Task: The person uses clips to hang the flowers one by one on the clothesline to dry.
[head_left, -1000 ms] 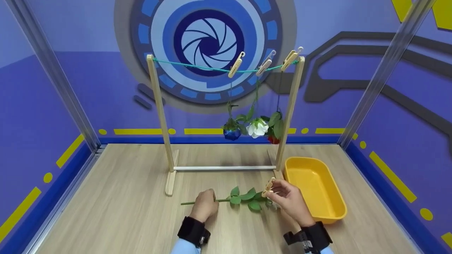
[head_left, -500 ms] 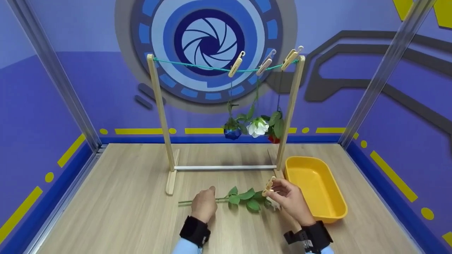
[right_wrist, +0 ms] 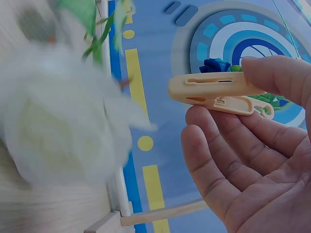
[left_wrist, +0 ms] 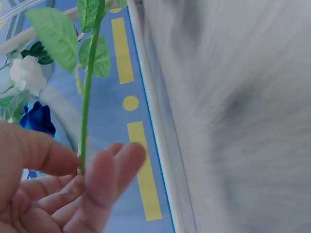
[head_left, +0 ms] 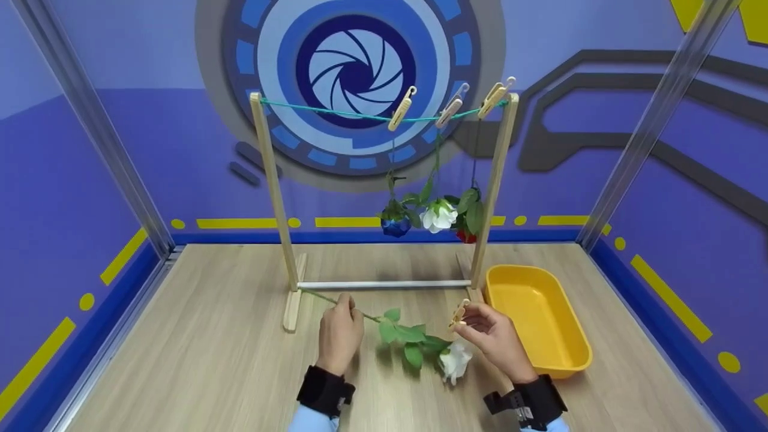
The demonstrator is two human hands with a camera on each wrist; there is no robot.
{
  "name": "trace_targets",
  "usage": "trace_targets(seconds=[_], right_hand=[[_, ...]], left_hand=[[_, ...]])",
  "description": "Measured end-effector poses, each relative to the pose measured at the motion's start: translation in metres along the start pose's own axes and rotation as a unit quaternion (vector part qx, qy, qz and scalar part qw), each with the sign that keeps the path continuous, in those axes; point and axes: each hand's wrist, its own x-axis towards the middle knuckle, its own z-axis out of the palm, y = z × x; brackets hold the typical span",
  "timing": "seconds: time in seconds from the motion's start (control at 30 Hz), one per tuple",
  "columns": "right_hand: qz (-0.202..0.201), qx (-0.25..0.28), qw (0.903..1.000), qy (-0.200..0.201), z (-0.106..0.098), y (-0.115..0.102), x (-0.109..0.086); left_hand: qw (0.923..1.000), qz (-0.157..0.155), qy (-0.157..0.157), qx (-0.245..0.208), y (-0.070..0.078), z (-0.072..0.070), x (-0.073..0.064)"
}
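Note:
My left hand pinches the green stem of a white artificial rose, thumb and fingers round the stem. The stem's cut end points up toward the rack's left foot, and the bloom hangs lower, to the right over the table. In my right hand a cream clothespin is held between thumb and fingers. The right wrist view shows that clothespin from the side, with the blurred white bloom to its left.
A wooden rack carries a green line with three clothespins near its right end. From them hang a blue rose, a white rose and a red rose, heads down. A yellow bin stands right of the rack.
My left hand has lifted the rose's stem and tilted it, its cut end now higher and the bloom swung down toward me. The right hand stays put with the clothespin.

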Motion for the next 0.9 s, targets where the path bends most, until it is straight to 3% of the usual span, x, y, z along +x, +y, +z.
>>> trace_targets(seconds=[0.17,0.27,0.33,0.43,0.6,0.73,0.9], right_hand=[[-0.005,-0.006,1.0000,0.001,-0.001,0.000,0.001],[-0.008,-0.007,0.9999,0.001,0.000,0.001,0.001],[-0.007,-0.006,1.0000,0.000,0.000,0.000,0.000],[-0.007,-0.008,0.9999,-0.001,0.002,0.001,0.000],[-0.005,-0.005,1.0000,-0.002,0.004,0.003,0.000],[-0.003,0.002,1.0000,0.000,0.005,0.004,0.001],[-0.003,0.005,1.0000,0.002,0.006,0.003,0.002]], left_hand=[[0.9963,0.044,0.063,-0.039,-0.002,-0.001,0.006],[0.9934,0.062,0.080,-0.054,-0.002,-0.001,0.008],[0.9925,0.057,0.083,-0.069,-0.001,-0.001,0.009],[0.9896,0.021,0.082,-0.116,0.002,-0.004,0.011],[0.9768,-0.040,0.077,-0.196,0.007,-0.010,0.014],[0.9739,-0.040,0.078,-0.210,0.013,-0.016,0.021],[0.9811,-0.015,0.076,-0.177,0.021,-0.024,0.034]])
